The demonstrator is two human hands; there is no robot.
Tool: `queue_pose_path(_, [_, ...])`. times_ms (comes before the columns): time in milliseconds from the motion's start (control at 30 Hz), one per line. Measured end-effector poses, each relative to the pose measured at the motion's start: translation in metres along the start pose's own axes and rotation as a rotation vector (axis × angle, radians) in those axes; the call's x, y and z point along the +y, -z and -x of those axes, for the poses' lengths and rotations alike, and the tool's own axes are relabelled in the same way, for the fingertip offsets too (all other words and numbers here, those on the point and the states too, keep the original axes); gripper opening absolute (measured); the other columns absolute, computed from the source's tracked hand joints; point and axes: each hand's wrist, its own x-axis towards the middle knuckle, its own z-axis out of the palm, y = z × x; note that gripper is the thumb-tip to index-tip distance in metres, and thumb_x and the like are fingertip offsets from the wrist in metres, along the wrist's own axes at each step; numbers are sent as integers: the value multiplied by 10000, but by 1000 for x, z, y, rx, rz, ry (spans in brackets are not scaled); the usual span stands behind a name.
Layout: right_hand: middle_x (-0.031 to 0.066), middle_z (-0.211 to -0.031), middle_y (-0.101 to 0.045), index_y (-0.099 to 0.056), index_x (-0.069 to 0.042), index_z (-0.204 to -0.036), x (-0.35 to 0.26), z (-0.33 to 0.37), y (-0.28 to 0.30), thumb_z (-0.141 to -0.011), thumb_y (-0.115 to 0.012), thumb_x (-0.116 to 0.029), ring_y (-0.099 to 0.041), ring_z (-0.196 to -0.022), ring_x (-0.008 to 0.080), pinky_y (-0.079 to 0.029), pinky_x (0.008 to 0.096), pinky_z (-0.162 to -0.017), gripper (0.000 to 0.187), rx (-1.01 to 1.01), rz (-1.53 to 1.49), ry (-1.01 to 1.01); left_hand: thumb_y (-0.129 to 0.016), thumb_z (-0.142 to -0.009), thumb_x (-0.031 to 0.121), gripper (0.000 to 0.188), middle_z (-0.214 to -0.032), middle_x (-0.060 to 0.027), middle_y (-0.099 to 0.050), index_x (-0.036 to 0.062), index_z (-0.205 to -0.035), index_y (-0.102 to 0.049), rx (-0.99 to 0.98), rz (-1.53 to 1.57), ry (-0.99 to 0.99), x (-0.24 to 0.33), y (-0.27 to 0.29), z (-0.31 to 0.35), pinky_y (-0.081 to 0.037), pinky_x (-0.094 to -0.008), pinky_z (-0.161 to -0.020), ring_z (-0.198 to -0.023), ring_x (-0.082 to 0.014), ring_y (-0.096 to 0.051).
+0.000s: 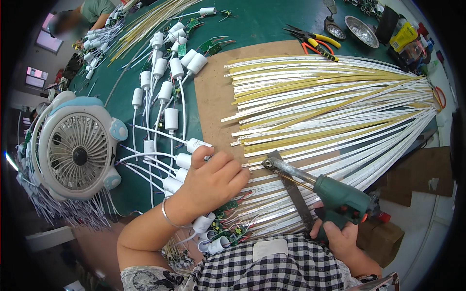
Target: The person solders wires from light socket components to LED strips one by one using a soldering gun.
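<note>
The green soldering gun [343,198] is gripped by its handle in the right hand [342,238], over the near side of the brown board [211,97]. Its body is made of green plastic and shaped like a toy pistol, with a long grey metal nose, a dark, rough tip and a thin gold rod underneath. Part of the handle is covered by fingers, and its back end is hard to make out. The left hand [213,179] is held at the board's left edge with its fingers bent, close to white lamp caps [171,119] and strip ends; its fingertips are hidden, so whether anything is grasped cannot be told. Long, thin, flat light strips [291,123], white and yellow, are spread across the board and bunched past its right side. A flat, dark metal bar [297,199] is laid across them, partly hidden by the gun. Left of the board, more smooth, round caps with bendy white wires are scattered on the green table [252,24]; some are covered by the left arm.
</note>
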Motion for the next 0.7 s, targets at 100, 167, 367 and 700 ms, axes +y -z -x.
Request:
queue_pose_path(100, [200,-1182,-550,-388,60,-1275,0,0,0,-859,-560,-51,-630,-707,206,-528,318,-622,464,-10,10,4,-609,-718,135,98,-728,41,-492,147,-810,-578,51,13,0,0,-3,1,-322,-342,-839,-759,-116,-509])
queue_pose_path(167, [197,-1187,-550,-403,59,-1268,0,0,-1,-857,-559,-44,-632,-715,201,-527,310,-637,452,-9,-8,-22,-611,-715,133,100,-722,38,-488,146,-808,-576,45,20,-5,0,-5,3,-327,-341,-831,-753,-119,-507])
queue_pose_path(367, [190,-1154,-542,-364,31,-1291,-3,-1,-3,-864,-578,-129,-620,-683,224,-527,329,-614,504,-66,135,-30,-614,-703,131,107,-702,32,-474,143,-800,-571,20,43,-25,-1,-6,3,-341,-339,-808,-741,-127,-501])
queue_pose_path(700, [188,-1169,-516,-379,17,-1287,5,0,6,-861,-552,-23,-599,-797,217,-531,327,-622,462,-191,276,32,-610,-702,152,96,-698,46,-479,168,-796,-591,32,71,16,-2,-7,3,-330,-335,-802,-736,-118,-509])
